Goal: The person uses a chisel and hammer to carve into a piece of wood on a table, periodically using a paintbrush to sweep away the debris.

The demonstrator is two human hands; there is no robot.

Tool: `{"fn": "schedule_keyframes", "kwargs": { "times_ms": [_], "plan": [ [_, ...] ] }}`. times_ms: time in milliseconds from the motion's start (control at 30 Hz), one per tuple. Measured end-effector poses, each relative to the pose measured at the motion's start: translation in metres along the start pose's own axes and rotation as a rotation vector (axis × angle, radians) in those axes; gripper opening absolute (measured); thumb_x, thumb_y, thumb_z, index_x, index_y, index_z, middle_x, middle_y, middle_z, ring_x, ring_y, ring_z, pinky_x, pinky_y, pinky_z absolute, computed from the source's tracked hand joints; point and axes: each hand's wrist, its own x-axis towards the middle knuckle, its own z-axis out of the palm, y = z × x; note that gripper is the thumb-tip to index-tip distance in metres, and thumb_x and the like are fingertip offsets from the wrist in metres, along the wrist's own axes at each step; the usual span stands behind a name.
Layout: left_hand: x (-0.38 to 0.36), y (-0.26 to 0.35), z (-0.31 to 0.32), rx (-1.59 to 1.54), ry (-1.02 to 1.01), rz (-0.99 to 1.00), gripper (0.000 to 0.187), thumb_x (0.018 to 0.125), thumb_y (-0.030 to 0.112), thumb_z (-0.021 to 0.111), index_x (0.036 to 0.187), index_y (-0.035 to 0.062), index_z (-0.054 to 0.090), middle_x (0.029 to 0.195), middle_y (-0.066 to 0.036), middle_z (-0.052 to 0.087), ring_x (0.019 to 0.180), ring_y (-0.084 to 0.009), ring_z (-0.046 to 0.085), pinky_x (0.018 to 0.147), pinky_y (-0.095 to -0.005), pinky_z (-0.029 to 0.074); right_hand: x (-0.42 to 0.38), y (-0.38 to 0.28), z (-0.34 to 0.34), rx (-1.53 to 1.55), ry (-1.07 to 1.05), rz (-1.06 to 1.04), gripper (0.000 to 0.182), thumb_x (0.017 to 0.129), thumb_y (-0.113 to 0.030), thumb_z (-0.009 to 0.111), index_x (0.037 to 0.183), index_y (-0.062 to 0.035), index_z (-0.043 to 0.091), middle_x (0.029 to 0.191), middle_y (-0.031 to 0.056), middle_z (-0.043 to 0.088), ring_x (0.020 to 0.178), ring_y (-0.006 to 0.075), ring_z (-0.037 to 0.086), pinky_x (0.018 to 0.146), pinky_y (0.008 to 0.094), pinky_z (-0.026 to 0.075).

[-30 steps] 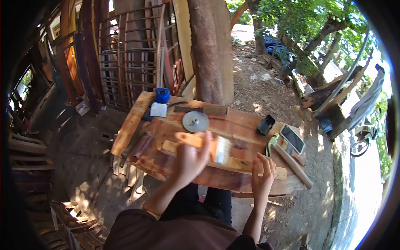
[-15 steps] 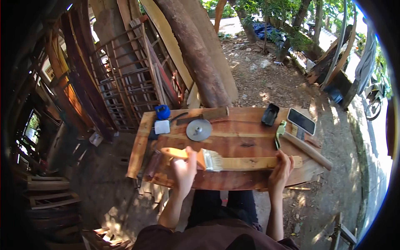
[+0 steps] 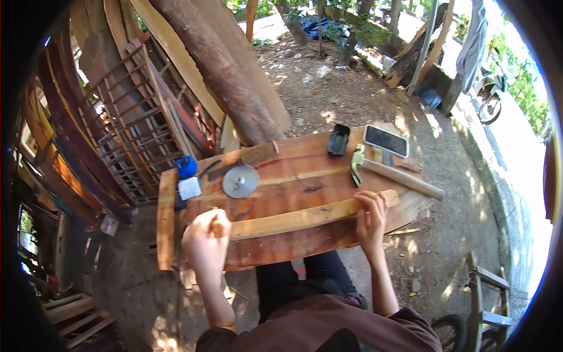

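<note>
Near the left end of a pale wood strip (image 3: 287, 223), my left hand (image 3: 205, 242) is closed around a paintbrush (image 3: 220, 227). Only a bit of the orange handle shows at the fingers; the bristles are hidden. My right hand (image 3: 370, 226) grips the strip near its right end, fingers curled over the top edge. The strip lies along the near side of a reddish wooden table (image 3: 281, 188).
On the table are a round metal disc (image 3: 240, 182), a blue tape measure (image 3: 186, 166), a white block (image 3: 189, 188), a black tray (image 3: 338, 139), a phone (image 3: 386, 141) and a green-headed hammer (image 3: 404, 179). Planks and a log (image 3: 217, 70) lean behind.
The brush has turned in my left hand, so its bristles, visible before, are now out of sight. My right hand stays on the strip. The camera view has shifted.
</note>
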Motion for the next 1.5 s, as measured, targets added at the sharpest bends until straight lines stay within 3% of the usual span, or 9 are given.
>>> {"fn": "schedule_keyframes", "kwargs": {
  "times_ms": [267,367,533,700,933,1067,1133,1200,1500],
  "plan": [
    [-0.025,0.132,0.084,-0.182,-0.357,0.533,0.021,0.082,0.024,0.066,0.069,0.0085,0.058,0.065,-0.008,0.060,0.056,-0.0241,0.060,0.058,-0.0358,0.046,-0.014,-0.016,-0.040,0.490,-0.309,-0.048,0.059,0.077,-0.030,0.076,0.125,-0.0013,0.057,0.106,0.0170,0.059,0.100,0.0342,0.053,0.093,0.0445,0.039],
    [-0.031,0.158,0.113,-0.298,-0.347,0.542,0.022,0.080,0.025,0.068,0.070,0.0084,0.059,0.064,-0.008,0.060,0.058,-0.0240,0.061,0.060,-0.0367,0.046,-0.023,-0.016,-0.039,0.415,-0.061,0.103,0.040,0.082,-0.024,0.072,0.113,-0.0008,0.063,0.096,0.0142,0.064,0.083,0.0259,0.059,0.072,0.0354,0.046],
    [-0.041,0.170,0.133,-0.676,-0.478,0.562,0.037,0.078,0.021,0.073,0.108,0.0058,0.058,0.076,-0.008,0.063,0.065,-0.0247,0.062,0.066,-0.0378,0.048,-0.021,0.017,-0.058,0.450,0.241,0.433,0.017,0.092,-0.012,0.062,0.099,0.0026,0.065,0.073,0.0030,0.063,0.059,0.0088,0.053,0.054,0.0220,0.040],
    [-0.022,0.120,0.091,-0.536,-0.361,0.556,0.048,0.079,0.020,0.073,0.121,0.0069,0.054,0.109,-0.010,0.060,0.102,-0.0279,0.057,0.090,-0.0422,0.041,-0.014,0.055,-0.103,0.386,0.549,0.572,0.016,0.095,-0.015,0.056,0.091,-0.0011,0.063,0.060,-0.0045,0.050,0.048,0.0004,0.039,0.041,0.0175,0.026],
    [-0.022,-0.004,0.035,-0.104,-0.242,0.198,0.056,0.071,0.027,0.081,0.119,0.0099,0.058,0.118,-0.007,0.056,0.116,-0.0267,0.053,0.113,-0.0573,0.018,-0.005,0.038,-0.123,0.235,0.799,0.461,0.020,0.095,-0.023,0.056,0.086,-0.0068,0.062,0.057,-0.0049,0.049,0.044,0.0002,0.034,0.039,0.0188,0.021],
    [-0.032,-0.026,0.034,-0.096,-0.301,0.191,0.060,0.069,0.030,0.081,0.121,0.0103,0.058,0.122,-0.008,0.056,0.121,-0.0273,0.050,0.114,-0.0575,0.014,0.024,-0.050,-0.036,0.441,0.467,0.349,0.017,0.096,-0.019,0.056,0.090,-0.0031,0.060,0.063,-0.0050,0.050,0.050,0.0017,0.043,0.042,0.0186,0.032],
    [-0.040,-0.026,0.036,-0.100,-0.329,0.204,0.063,0.069,0.031,0.081,0.123,0.0099,0.056,0.124,-0.009,0.056,0.123,-0.0277,0.050,0.114,-0.0575,0.013,0.023,-0.091,-0.001,0.809,0.009,0.488,0.013,0.094,-0.013,0.059,0.092,-0.0008,0.061,0.068,-0.0038,0.056,0.055,0.0041,0.051,0.045,0.0194,0.037],
    [-0.042,-0.023,0.040,-0.125,-0.278,0.163,0.071,0.070,0.032,0.081,0.130,0.0083,0.050,0.126,-0.011,0.056,0.125,-0.0289,0.048,0.114,-0.0583,0.010,0.017,-0.112,0.050,0.717,-0.189,0.348,0.012,0.091,-0.011,0.062,0.091,0.0009,0.059,0.072,0.0078,0.065,0.064,0.0104,0.064,0.052,0.0247,0.047],
    [-0.045,-0.016,0.042,-0.133,-0.302,0.189,0.071,0.073,0.031,0.079,0.133,0.0087,0.048,0.133,-0.010,0.051,0.130,-0.0300,0.044,0.114,-0.0587,0.008,0.015,-0.076,0.027,0.547,-0.041,0.386,0.010,0.089,-0.005,0.061,0.091,0.0041,0.061,0.072,0.0085,0.066,0.064,0.0092,0.062,0.053,0.0259,0.047]
  ]
}}
